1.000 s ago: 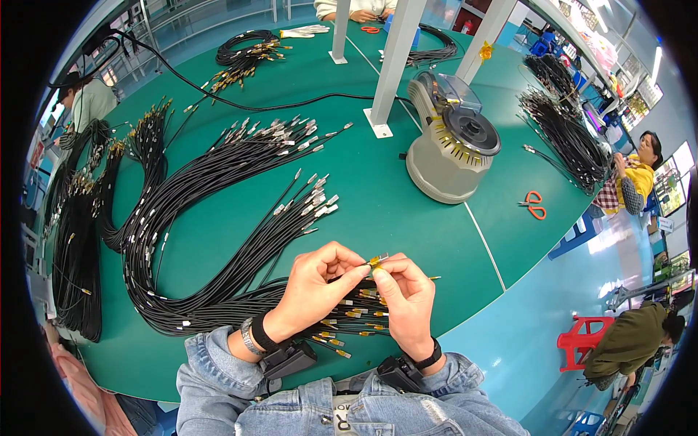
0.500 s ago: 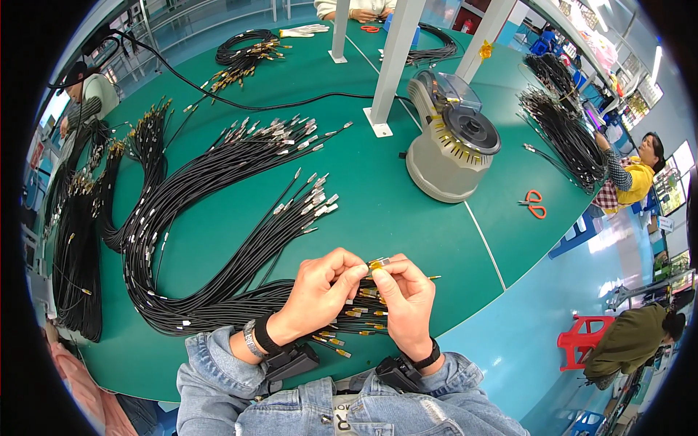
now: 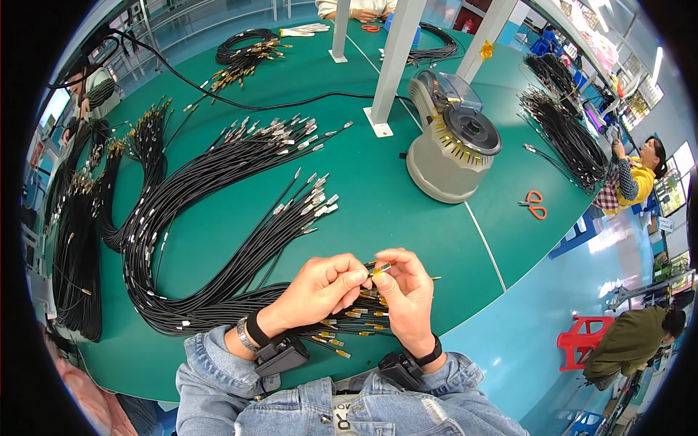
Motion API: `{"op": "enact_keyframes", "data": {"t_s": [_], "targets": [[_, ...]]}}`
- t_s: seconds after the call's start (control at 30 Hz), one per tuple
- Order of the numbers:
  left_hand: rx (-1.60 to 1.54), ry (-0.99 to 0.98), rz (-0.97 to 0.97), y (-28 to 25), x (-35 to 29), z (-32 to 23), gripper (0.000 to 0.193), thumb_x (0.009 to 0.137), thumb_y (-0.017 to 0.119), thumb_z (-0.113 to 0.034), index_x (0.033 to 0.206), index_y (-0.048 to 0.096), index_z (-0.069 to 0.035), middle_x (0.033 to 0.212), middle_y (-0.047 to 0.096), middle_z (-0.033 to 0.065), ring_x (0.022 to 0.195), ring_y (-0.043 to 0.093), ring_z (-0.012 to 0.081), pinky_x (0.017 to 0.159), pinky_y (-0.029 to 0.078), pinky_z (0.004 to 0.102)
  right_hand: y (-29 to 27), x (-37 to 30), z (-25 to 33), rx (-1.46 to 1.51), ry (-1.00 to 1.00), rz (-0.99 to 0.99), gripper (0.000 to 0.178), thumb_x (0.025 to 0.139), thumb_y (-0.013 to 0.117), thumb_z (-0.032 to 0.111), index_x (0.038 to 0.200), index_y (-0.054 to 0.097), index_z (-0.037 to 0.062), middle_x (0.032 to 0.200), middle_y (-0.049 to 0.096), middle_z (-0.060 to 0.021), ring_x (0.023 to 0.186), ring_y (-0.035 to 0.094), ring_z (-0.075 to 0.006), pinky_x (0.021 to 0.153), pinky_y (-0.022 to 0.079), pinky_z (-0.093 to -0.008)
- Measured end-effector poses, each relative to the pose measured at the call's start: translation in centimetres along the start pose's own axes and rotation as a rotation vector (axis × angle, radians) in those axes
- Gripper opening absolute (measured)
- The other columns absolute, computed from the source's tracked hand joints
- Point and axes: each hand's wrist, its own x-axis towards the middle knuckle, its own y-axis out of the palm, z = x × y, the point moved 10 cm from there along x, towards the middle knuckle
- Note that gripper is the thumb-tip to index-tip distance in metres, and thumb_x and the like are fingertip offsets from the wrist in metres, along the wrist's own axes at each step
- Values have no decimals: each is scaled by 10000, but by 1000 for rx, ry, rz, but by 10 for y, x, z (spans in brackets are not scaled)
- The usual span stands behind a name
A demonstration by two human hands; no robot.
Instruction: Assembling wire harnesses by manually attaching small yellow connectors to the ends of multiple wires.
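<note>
Between my two hands is the end of a thin black cable point(image 3: 380, 269), with a silver tip and yellow tape around it. My left hand point(image 3: 320, 289) pinches the cable between thumb and fingers. My right hand point(image 3: 408, 299) has its thumb pressed on the taped end and its fingers curled round it from above. Under and beside my hands lies a thick bundle of black cables point(image 3: 233, 309), whose ends carry yellow tape point(image 3: 337, 342). My fingers partly hide these ends.
More black cable bundles point(image 3: 196, 163) with white-tagged ends curve across the green table point(image 3: 378, 207). A grey round tape dispenser point(image 3: 447, 163) stands beside a white post point(image 3: 392, 65). Orange-handled scissors point(image 3: 536, 205) lie at the right. Other people work around the room.
The cable end between my hands has tilted, its tip now angled up to the right. My right fingers have lifted and rounded over it. My left hand has shifted slightly lower.
</note>
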Motion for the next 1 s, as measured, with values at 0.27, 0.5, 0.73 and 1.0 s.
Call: {"op": "enact_keyframes", "data": {"t_s": [0.27, 0.5, 0.73, 1.0], "targets": [[-223, -75, 226, 13, -3, 6, 268, 970, 430, -217, 859, 562, -11, 551, 502, -8, 420, 392, 37, 402, 306, 190, 7, -1, 9, -169, -199, 228, 108, 867, 569, 4, 967, 607, -9, 841, 564, -61, 755, 564, -115, 674, 465, -231], [-109, 2, 130, 7, 4, 4, 209, 941, 480, -178, 870, 571, -4, 581, 539, 7, 478, 470, 77, 464, 388, 227, -18, 24, 11, -197, -102, 161, 186, 919, 519, 119, 997, 614, -21, 809, 588, -53, 729, 538, -96, 674, 442, -217], [848, 528, -233, -4, 1, -22, 96, 813, 594, -71, 884, 580, -8, 818, 618, 71, 751, 580, 240, 683, 470, 345, -116, 83, 90, -309, -322, -378, 209, 908, 543, 155, 967, 588, -40, 729, 509, -5, 649, 450, -70, 588, 364, -202], [1503, 300, -619, -75, -4, -38, 149, 716, 652, -78, 828, 562, -41, 783, 543, 89, 795, 549, 267, 706, 455, 375, -136, 134, 81, -354, -79, -334, 189, 878, 588, 177, 857, 588, -11, 643, 439, 33, 502, 333, -44, 470, 265, -214]]}}
